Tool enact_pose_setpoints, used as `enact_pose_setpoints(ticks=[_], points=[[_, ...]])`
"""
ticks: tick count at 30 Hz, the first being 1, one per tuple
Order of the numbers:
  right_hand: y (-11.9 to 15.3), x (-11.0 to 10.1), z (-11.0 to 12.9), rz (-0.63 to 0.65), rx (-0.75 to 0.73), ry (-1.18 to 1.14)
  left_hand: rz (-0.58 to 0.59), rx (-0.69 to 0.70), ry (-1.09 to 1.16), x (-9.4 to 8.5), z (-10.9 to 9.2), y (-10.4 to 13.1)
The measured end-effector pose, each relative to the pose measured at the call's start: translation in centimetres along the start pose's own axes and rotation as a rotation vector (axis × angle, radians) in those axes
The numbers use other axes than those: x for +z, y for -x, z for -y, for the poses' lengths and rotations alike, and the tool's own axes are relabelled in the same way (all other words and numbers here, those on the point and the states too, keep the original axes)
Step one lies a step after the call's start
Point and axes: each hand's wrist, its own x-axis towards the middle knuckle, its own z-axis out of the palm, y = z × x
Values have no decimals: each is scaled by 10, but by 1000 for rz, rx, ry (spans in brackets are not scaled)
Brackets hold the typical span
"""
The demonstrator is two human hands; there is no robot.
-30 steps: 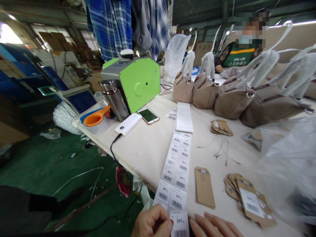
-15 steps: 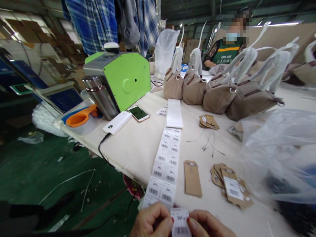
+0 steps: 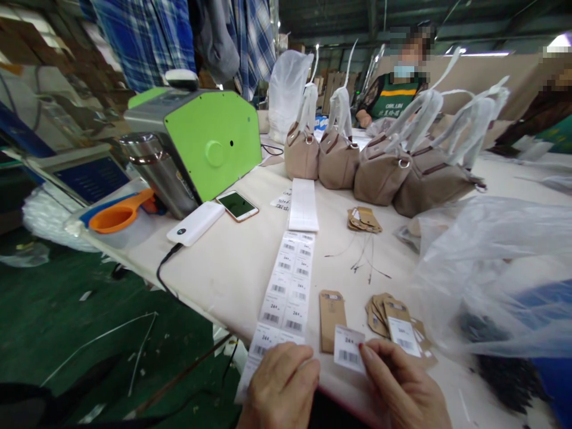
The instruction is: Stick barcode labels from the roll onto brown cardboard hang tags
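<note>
My right hand [image 3: 402, 390] pinches a single white barcode sticker [image 3: 349, 349] by its right edge, just over the lower end of a brown hang tag [image 3: 332, 311]. My left hand [image 3: 281, 390] rests palm down on the near end of the long strip of barcode labels [image 3: 286, 283], which runs up the table to a folded stack [image 3: 303, 204]. A fanned pile of brown hang tags [image 3: 395, 322], the top one carrying a sticker, lies right of the single tag.
Several beige handbags [image 3: 379, 173] with wrapped handles stand at the back. A green machine [image 3: 205, 137], steel flask [image 3: 154, 173], power bank [image 3: 195, 223] and phone [image 3: 238, 206] sit left. Clear plastic bags [image 3: 496, 274] crowd the right. People work at the far side. The table edge [image 3: 147, 274] drops to a green floor.
The sticker has come off the strip end and moved right with my right hand, over the single brown tag. My left hand flattened onto the strip. The view shifted right.
</note>
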Motion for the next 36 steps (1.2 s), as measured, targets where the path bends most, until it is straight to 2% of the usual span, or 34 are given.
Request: enact_pose_setpoints(ticks=[3, 8, 12, 18, 30, 36], points=[[-15, 2, 0, 9, -70, 33, -89, 102, -125, 20, -1, -8], [-31, 1, -5, 121, -118, 135, -88, 111, -156, 35, 0, -11], [-38, -3, -5, 166, -105, 199, -81, 116, -160, 38, 4, -8], [-36, 6, 0, 126, -109, 253, -75, 128, -142, 41, 8, -3], [-41, 5, -4, 219, -71, 315, -127, 87, -89, 44, 6, -6], [-39, 6, -5, 158, -56, 319, -144, 81, -92, 44, 6, -6]])
